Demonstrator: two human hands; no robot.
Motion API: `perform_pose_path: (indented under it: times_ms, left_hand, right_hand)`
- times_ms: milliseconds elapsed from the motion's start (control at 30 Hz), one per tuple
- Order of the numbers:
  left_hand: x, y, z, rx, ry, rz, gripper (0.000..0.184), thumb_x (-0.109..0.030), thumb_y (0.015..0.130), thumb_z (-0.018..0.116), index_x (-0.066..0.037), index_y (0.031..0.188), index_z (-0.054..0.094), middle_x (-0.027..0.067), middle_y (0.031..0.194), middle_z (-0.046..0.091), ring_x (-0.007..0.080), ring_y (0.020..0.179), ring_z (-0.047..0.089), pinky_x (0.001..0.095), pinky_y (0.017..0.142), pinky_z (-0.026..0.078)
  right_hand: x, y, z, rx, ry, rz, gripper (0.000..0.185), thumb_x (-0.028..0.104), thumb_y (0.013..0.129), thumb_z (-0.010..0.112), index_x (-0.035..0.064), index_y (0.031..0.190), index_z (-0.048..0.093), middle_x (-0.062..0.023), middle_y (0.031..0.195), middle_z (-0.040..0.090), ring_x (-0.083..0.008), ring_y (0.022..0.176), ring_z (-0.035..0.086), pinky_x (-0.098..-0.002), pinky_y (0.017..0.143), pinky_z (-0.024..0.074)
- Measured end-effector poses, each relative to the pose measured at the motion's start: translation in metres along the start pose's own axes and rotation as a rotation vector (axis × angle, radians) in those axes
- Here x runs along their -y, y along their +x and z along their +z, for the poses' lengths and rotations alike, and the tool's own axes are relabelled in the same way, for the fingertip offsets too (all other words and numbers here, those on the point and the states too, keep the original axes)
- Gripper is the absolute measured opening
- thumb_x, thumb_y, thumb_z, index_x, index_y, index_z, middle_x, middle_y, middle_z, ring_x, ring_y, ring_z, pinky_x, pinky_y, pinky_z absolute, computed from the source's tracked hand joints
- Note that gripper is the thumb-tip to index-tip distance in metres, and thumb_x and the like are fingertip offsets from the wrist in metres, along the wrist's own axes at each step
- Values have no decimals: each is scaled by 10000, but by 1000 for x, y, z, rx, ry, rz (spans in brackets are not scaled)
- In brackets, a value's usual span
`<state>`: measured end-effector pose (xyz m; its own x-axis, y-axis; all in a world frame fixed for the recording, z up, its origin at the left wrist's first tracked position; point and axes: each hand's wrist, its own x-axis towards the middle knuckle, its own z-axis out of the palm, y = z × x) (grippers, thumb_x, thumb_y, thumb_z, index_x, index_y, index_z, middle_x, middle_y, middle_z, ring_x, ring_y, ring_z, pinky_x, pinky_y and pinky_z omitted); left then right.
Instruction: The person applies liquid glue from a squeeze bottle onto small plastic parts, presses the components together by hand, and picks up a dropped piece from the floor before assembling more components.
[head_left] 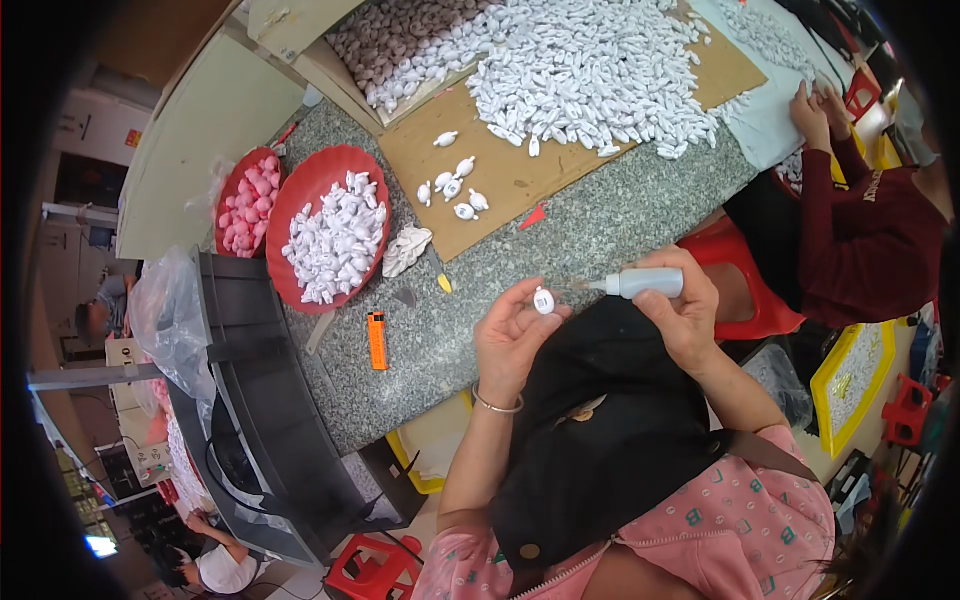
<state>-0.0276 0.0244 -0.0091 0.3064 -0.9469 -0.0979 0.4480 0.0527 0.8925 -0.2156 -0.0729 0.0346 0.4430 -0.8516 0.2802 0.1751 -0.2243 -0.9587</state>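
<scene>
My left hand (pixel 513 340) pinches a small white plastic piece (pixel 544 301) with a dark mark on its face. In my right hand (pixel 684 310) is a pale squeeze bottle (pixel 645 283), lying sideways with its thin nozzle toward the white piece. Whether the nozzle tip touches the piece I cannot tell. Both hands are over the near edge of the speckled stone table (pixel 440 345). Several loose white pieces (pixel 453 187) lie on the brown cardboard (pixel 500 215) beyond my hands.
A big heap of white pieces (pixel 590 75) covers the cardboard's far part. To the left stand a red bowl (pixel 283 265) of white pieces and a smaller bowl of pink pieces (pixel 247 205). An orange lighter (pixel 377 341) lies nearby. A co-worker in dark red (pixel 880 245) sits at right.
</scene>
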Motion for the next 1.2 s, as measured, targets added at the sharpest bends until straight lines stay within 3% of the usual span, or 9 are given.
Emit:
perform_pose_path:
  times_ms: [200, 1033, 1200]
  left_hand:
    - [-5, -2, 8, -85, 156, 97, 412, 117, 813, 643, 50, 1205, 537, 120, 1002, 673, 180, 906, 678, 238, 770, 560]
    - [-4, -4, 10, -97, 287, 170, 387, 132, 797, 654, 77, 1164, 545, 153, 996, 665, 197, 921, 673, 272, 819, 567]
    - [-3, -2, 10, -118, 270, 155, 375, 118, 801, 660, 62, 1157, 553, 149, 976, 676, 182, 894, 677, 240, 751, 568]
  right_hand:
    - [10, 0, 3, 93, -322, -282, 298, 47, 740, 764, -5, 998, 624, -140, 859, 672, -242, 724, 659, -314, 625, 502]
    - [7, 3, 7, 103, -356, -277, 282, 45, 714, 776, -9, 957, 645, -141, 847, 679, -254, 713, 661, -315, 617, 505]
    - [8, 4, 7, 105, -346, -267, 274, 40, 714, 774, -9, 951, 645, -134, 842, 680, -254, 714, 660, -315, 615, 505]
